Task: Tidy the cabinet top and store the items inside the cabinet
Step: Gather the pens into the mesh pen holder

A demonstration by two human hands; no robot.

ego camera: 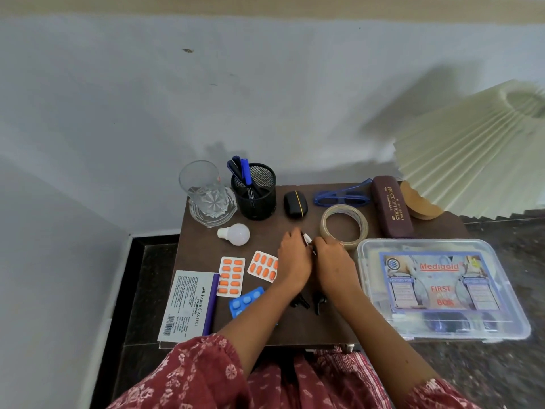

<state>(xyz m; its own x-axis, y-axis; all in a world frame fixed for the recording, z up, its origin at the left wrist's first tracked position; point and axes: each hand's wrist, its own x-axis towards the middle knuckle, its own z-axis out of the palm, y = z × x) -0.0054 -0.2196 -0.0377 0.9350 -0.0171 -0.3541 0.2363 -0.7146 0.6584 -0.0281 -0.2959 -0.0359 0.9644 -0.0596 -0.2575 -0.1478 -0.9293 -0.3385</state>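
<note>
Both hands meet at the middle of the dark brown cabinet top [295, 326]. My left hand [293, 258] and my right hand [331, 259] pinch a small white-tipped object [307, 239] between them; I cannot tell what it is. Two orange pill strips [231, 276] [262, 266] and a blue one [244, 299] lie left of my left arm. Small black items [300, 302] lie between my forearms. A tape roll [344, 225] sits just beyond my right hand. A clear first aid box [442, 287] fills the right side.
Along the back stand a glass [206, 193], a black mesh pen holder [256, 191], a black earbud case [295, 203], blue sunglasses [342, 196] and a maroon spectacle case [392, 206]. A white bulb [235, 234] and stamp pad box [188, 305] lie left. A pleated lampshade [472, 149] overhangs at right.
</note>
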